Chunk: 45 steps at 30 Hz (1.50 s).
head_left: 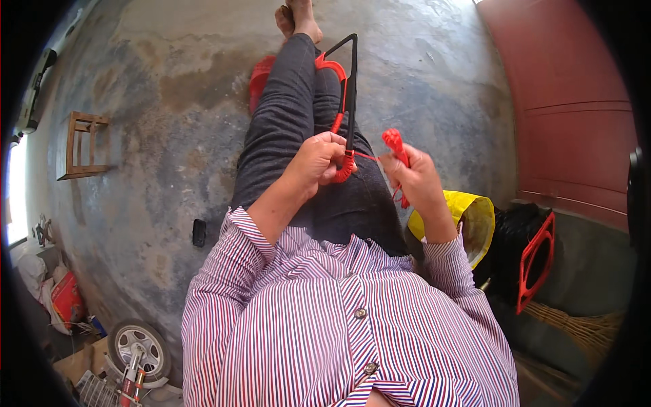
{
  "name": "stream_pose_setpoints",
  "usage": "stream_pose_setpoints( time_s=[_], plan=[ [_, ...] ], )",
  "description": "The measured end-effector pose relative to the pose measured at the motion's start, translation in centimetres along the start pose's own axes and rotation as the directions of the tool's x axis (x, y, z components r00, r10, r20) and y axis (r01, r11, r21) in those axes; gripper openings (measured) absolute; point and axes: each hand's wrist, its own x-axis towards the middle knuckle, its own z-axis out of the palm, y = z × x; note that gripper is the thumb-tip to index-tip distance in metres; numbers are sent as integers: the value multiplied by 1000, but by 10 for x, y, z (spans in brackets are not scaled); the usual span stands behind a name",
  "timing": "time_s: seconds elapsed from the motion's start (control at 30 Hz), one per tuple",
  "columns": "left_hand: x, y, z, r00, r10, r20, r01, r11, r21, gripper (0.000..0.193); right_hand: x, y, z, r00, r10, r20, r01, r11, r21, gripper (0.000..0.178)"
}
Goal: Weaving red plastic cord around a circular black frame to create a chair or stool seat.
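Observation:
My left hand (pixel 314 164) is closed around the near end of a black bent frame (pixel 353 81), which lies over my legs. Red cord wraps (pixel 345 172) coil tightly round a curved part of it beside my fingers, and a curved red section (pixel 332 66) shows at its far end. To the right, my right hand (pixel 415 179) is closed on a bundle of red cord (pixel 394 141). A thin strand (pixel 366 157) runs from this hand to the wraps. The frame's exact kind cannot be made out.
A red object (pixel 259 80) is partly hidden by my outstretched legs. On the left stand a wooden stool (pixel 88 167) and a wheel (pixel 139 349). A dark flat object (pixel 199 233) lies on the floor. At right are a yellow bag (pixel 468 203), a red-edged black item (pixel 536 264) and a broom (pixel 576 329).

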Motion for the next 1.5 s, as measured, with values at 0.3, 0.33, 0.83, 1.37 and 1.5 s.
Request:
stream_pose_setpoints(
  time_s=[0.3, 0.33, 0.83, 1.37, 1.5],
  plan=[
    [-6, -2, -1, 997, -76, -21, 76, 997, 12, 16, -9, 40, -12, 992, 94, -86, -78, 980, 181, 20],
    [-4, -7, 2, 987, 126, -102, -106, 978, 182, 15, -6, 41, -14, 985, 114, -127, -82, 969, 232, 24],
    [-53, 21, 55, 912, 272, 308, -311, 946, 87, 29, -13, 0, 27, 930, -31, 365, -279, 586, 761, 42],
    [-11, 19, -6, 647, 581, 494, -371, -326, 870, 26, 45, 36, 12, 967, -249, 51, 254, 939, -230, 23],
    [0, -3, 3, 698, 648, 305, -370, -38, 928, 32, 49, 34, 30, 959, -276, 69, 275, 838, -471, 30]
  ],
)
